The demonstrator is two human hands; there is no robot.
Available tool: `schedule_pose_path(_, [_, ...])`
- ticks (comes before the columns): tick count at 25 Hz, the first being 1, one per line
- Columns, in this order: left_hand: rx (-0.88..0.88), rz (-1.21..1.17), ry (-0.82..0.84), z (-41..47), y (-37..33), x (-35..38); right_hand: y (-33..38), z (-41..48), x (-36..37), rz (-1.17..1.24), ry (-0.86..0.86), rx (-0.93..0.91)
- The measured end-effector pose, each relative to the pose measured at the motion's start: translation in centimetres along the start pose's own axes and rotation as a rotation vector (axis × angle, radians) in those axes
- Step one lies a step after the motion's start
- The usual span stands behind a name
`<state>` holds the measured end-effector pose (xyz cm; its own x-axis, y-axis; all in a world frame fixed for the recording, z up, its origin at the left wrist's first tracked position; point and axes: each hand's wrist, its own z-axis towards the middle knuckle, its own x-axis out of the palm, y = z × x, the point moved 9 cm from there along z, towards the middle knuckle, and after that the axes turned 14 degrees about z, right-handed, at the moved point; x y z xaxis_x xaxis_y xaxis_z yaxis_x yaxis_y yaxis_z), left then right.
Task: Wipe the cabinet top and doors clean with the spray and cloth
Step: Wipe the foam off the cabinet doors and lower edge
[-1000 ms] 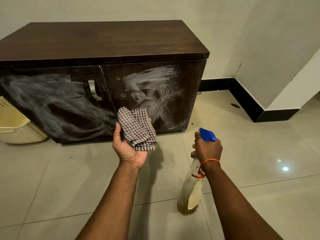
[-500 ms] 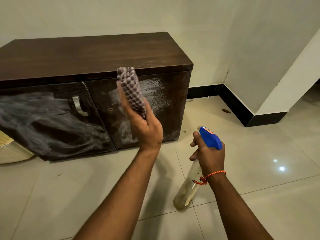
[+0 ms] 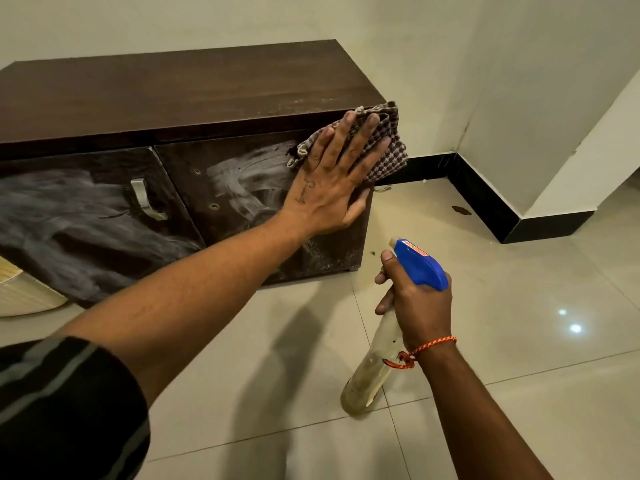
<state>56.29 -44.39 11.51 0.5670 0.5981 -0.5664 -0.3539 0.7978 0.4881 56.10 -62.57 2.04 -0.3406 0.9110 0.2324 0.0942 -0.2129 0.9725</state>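
As right hand [image 3: 419, 310] grips spray bottle [image 3: 374, 372], liquid yellowish.

We read the cabinet top [image 3: 180, 88] as dark wood-grain board, smooth with a low sheen, and with pale dusty specks near its front right edge. The right door [image 3: 242, 188] carries a whitish smeared film, the left door [image 3: 69, 220] a duller grey haze. We see a brushed metal handle [image 3: 143, 199], a coarse woven checked cloth [image 3: 391, 150] and a glossy blue plastic trigger head [image 3: 420, 263] on a cloudy, translucent plastic spray bottle [image 3: 374, 372]. The floor tiles [image 3: 519, 306] are glossy and mirror lights; the wall [image 3: 519, 64] is matt paint; the skirting [image 3: 485, 199] is black and shiny.
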Motion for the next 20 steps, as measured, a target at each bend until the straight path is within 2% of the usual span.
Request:
schedule_pose_path(5, [0.275, 0.112, 0.110, -5.4, -5.6, 5.2, -0.3, -0.3, -0.6, 0.003, -0.002, 0.015])
schedule_pose_path(9, [0.469, 0.285, 0.299, -13.0, -10.8, 12.0, -0.8, 0.1, -0.7, -0.045, 0.016, 0.008])
schedule_pose_path(13, [0.612, 0.382, 0.463, -18.0, -12.9, 14.6, -1.6, 0.3, -0.5, -0.055, 0.017, 0.007])
schedule_pose_path(16, [0.632, 0.392, 0.473, -18.2, -12.5, 14.5, -1.9, -0.1, 0.0, -0.069, 0.030, 0.009])
schedule_pose_path(20, [0.522, 0.310, 0.388, -14.7, -10.5, 12.3, -1.5, -0.5, 1.0, -0.059, 0.045, 0.000])
